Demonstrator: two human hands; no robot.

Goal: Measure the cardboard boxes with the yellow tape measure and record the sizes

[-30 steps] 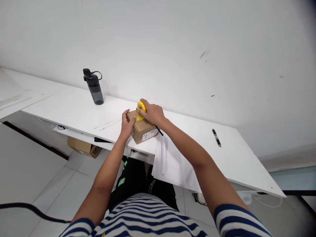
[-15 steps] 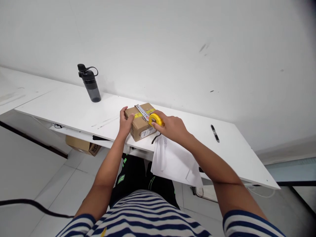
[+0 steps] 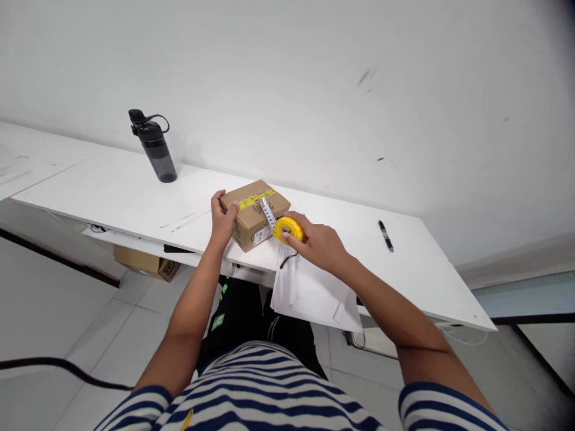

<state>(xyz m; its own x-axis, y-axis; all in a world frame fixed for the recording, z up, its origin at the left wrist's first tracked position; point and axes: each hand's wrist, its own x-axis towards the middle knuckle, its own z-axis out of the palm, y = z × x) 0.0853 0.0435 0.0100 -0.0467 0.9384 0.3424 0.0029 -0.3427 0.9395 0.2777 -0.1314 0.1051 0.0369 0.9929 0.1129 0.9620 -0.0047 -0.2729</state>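
A small cardboard box (image 3: 251, 224) with yellow tape across its top and a white label on its near side sits at the front edge of the white desk (image 3: 197, 191). My left hand (image 3: 223, 222) grips the box's left end, thumb on top and fingers round the far side. In my right hand (image 3: 318, 239) is a yellow tape measure (image 3: 287, 228), held at the box's near right corner. Its short length of blade (image 3: 267, 212) reaches over the box top. A black wrist strap hangs from the case.
White paper sheets (image 3: 314, 293) overhang the desk's front edge below my right forearm. A dark water bottle (image 3: 157, 155) stands at the back left, and a black pen (image 3: 385, 236) lies to the right. Another carton (image 3: 139, 261) is under the desk.
My right hand has drawn the tape measure toward me and right; less blade is out, and its end has left the box's far edge. My left hand stays on the box.
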